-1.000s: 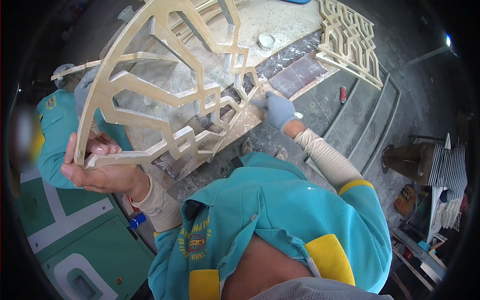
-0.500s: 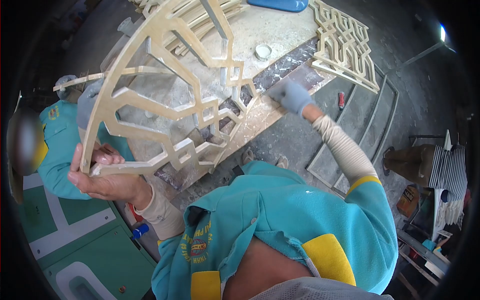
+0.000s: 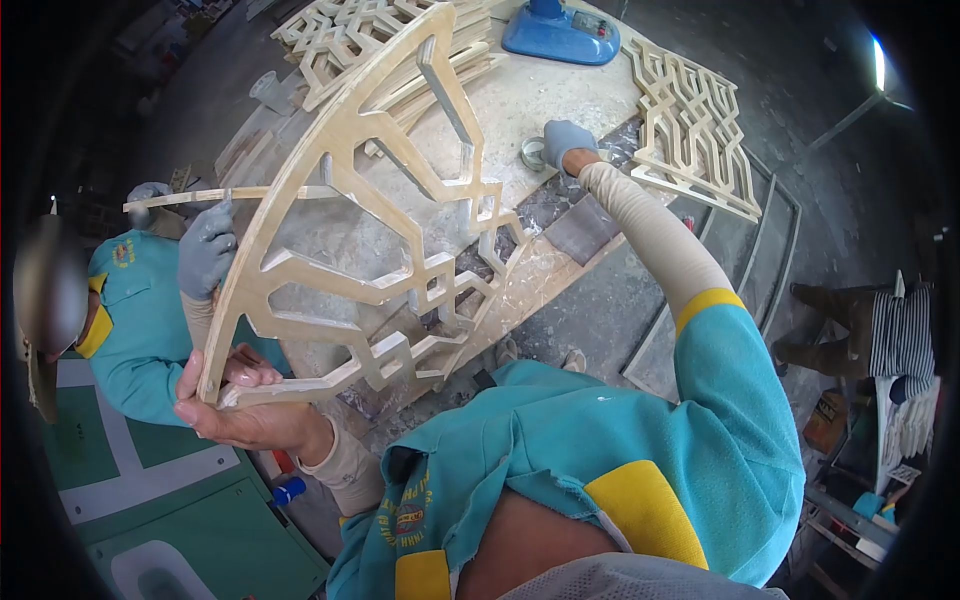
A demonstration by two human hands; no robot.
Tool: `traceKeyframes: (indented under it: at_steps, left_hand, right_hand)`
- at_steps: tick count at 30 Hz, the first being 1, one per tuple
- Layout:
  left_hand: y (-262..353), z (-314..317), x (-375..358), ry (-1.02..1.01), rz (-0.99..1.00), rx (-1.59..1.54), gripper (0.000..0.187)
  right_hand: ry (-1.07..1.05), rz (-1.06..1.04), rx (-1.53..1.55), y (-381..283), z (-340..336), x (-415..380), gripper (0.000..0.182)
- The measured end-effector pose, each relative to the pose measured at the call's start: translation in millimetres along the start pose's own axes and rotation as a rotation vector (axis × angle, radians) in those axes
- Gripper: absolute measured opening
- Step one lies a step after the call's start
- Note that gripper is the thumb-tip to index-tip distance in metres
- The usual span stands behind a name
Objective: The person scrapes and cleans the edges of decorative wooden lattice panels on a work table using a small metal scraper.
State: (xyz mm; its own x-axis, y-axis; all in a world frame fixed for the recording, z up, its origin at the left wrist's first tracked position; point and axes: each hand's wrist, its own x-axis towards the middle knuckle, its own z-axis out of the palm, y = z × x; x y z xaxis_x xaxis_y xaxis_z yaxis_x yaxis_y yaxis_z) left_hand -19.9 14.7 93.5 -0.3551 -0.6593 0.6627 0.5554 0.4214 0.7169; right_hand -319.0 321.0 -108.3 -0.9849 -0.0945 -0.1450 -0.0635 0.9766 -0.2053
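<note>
Currently, bare left hand [image 3: 235, 405] clamps the corner of a fan-shaped wooden lattice panel [image 3: 350, 230], held tilted above the workbench [image 3: 560, 90]. Gloved right hand [image 3: 565, 140], earlier at the bench edge, now fingers curled at small white cup [image 3: 533, 153]. Shirt lettering unreadable.

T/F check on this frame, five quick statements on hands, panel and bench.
1. The left hand grips the lattice panel at its lower corner. True.
2. The right hand is bare. False: it wears a grey glove.
3. The right hand reaches to a small round tub on the bench. True.
4. The panel lies flat on the bench. False: it is held up, tilted.
5. A co-worker's gloved hand holds a thin strip. True.
</note>
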Motion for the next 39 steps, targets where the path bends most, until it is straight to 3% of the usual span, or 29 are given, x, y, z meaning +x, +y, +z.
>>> traceKeyframes:
  at_steps: [8, 10, 11, 15, 19, 21, 23, 25, 31, 39]
  left_hand:
    - [-5.7, -2.9, 3.3, -0.033, 0.016, -0.018, 0.055]
    - [-4.7, -2.2, 3.9, -0.028, 0.01, -0.014, 0.055]
    - [-4.0, -1.9, 4.2, -0.034, 0.011, -0.02, 0.055]
    - [-5.2, -2.4, 5.4, -0.079, 0.02, -0.075, 0.058]
    - [-3.5, 2.2, 5.4, -0.034, 0.006, -0.031, 0.061]
    - [-2.1, 1.0, 6.4, -0.036, -0.003, -0.001, 0.061]
    - [-0.4, 0.1, 6.9, -0.049, -0.012, 0.022, 0.063]
    - [1.7, 2.5, 5.4, -0.038, -0.006, 0.03, 0.064]
    - [3.9, -0.2, 2.6, -0.047, 0.022, -0.009, 0.062]
    - [4.3, 2.6, 3.7, -0.031, 0.008, 0.063, 0.065]
  right_hand:
    - [-0.064, 0.051, 0.135, 23.9, 20.1, 14.8, 0.034]
    - [-0.175, 0.073, 0.473, 42.4, 28.2, 17.2, 0.034]
    - [-0.115, 0.083, 0.666, 46.3, 31.5, 6.2, 0.03]
    - [-0.173, -0.027, 0.867, 57.0, 17.5, -47.2, 0.019]
    - [-0.318, -0.098, 0.684, 63.5, -0.3, -120.4, 0.016]
    - [-0.178, -0.332, 0.433, 64.6, 2.2, -152.7, 0.02]
    - [-0.181, -0.345, 0.427, 60.7, 27.3, -168.3, 0.024]
    - [-0.091, -0.437, 0.367, 52.8, 56.0, -174.3, 0.034]
    - [0.114, -0.593, 0.291, 21.4, 77.2, -173.6, 0.033]
    - [0.127, -0.575, 0.136, 22.1, 86.0, -163.4, 0.036]
